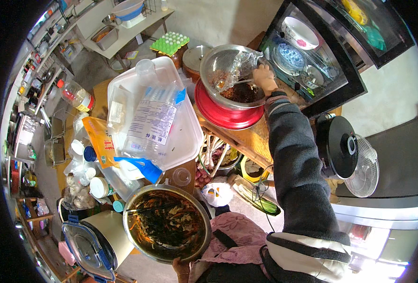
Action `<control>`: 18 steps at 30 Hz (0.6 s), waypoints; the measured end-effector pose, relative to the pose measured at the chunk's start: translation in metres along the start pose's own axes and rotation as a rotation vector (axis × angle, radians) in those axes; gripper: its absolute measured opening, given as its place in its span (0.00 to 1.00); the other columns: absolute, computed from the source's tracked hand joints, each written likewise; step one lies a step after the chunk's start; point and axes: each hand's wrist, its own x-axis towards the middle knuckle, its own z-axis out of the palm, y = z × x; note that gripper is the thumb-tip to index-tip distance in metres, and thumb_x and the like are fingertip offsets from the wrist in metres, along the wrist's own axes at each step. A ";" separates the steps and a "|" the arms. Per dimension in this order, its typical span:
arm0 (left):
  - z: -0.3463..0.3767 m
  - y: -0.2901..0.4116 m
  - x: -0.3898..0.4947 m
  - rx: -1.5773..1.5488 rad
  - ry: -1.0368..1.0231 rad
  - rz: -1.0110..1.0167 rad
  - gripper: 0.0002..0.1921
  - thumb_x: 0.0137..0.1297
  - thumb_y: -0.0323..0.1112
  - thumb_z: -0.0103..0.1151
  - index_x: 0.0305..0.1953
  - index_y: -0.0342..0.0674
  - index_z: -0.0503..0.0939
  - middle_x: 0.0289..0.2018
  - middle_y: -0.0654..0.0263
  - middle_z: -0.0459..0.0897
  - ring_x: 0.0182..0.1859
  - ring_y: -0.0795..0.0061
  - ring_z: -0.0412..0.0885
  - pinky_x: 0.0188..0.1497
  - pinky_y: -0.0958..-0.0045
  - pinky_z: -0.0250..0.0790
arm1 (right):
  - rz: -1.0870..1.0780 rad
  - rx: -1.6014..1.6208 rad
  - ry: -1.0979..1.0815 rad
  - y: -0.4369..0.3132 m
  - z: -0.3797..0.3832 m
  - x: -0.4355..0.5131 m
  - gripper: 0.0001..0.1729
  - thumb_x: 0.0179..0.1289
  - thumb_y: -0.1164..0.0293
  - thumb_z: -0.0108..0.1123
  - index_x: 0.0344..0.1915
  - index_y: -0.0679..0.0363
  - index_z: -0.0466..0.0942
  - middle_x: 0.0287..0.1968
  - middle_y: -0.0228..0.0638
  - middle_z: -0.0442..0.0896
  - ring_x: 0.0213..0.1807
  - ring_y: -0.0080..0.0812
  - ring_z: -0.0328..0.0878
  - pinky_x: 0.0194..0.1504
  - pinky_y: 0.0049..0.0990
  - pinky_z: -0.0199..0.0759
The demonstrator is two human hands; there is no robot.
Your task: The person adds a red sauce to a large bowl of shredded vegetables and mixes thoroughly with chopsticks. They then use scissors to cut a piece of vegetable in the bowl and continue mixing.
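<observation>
My right hand [265, 78] reaches far forward into a large metal bowl [212, 60] that stands on a red round lid or basin [209, 113]. Its fingers are at the bowl's right side, by crumpled clear plastic [244, 65] and a thin handle; what they grip is unclear. Dark reddish, crumbly food [237, 92] lies in that bowl. Close to my body, my left hand [180, 269] holds the near rim of a steel bowl [206, 226] of dark shredded food with orange strips [166, 221]. Chopsticks [142, 211] rest in this bowl.
A white tray [189, 141] holds packaged plastic cups [152, 123] at the left. Beyond it stand egg trays [169, 43]. A glass-door cabinet [301, 56] borders the right bowl, with a black cooker [339, 146] and a fan [363, 169] nearer. A lidded container [89, 244] sits left of the steel bowl.
</observation>
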 end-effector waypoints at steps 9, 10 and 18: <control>-0.047 -0.028 0.051 -0.344 0.031 -0.212 0.28 0.48 0.41 0.53 0.52 0.32 0.71 0.49 0.51 0.75 0.49 0.48 0.74 0.44 0.48 0.72 | -0.102 0.022 -0.290 -0.004 -0.048 -0.021 0.16 0.58 0.64 0.57 0.45 0.56 0.80 0.41 0.40 0.83 0.45 0.43 0.80 0.43 0.38 0.75; -0.042 -0.025 0.051 -0.287 -0.024 -0.155 0.28 0.48 0.41 0.53 0.51 0.32 0.72 0.49 0.52 0.75 0.49 0.48 0.73 0.44 0.48 0.72 | -0.151 0.076 -0.295 -0.005 -0.053 -0.026 0.16 0.58 0.64 0.58 0.45 0.56 0.79 0.40 0.41 0.83 0.45 0.42 0.80 0.42 0.38 0.75; -0.011 -0.007 0.038 -0.226 -0.002 -0.103 0.25 0.49 0.39 0.52 0.49 0.33 0.72 0.47 0.52 0.75 0.49 0.50 0.73 0.46 0.48 0.70 | -0.211 -0.051 -0.011 -0.030 -0.069 -0.067 0.11 0.60 0.70 0.49 0.35 0.54 0.81 0.35 0.38 0.84 0.38 0.38 0.83 0.37 0.33 0.76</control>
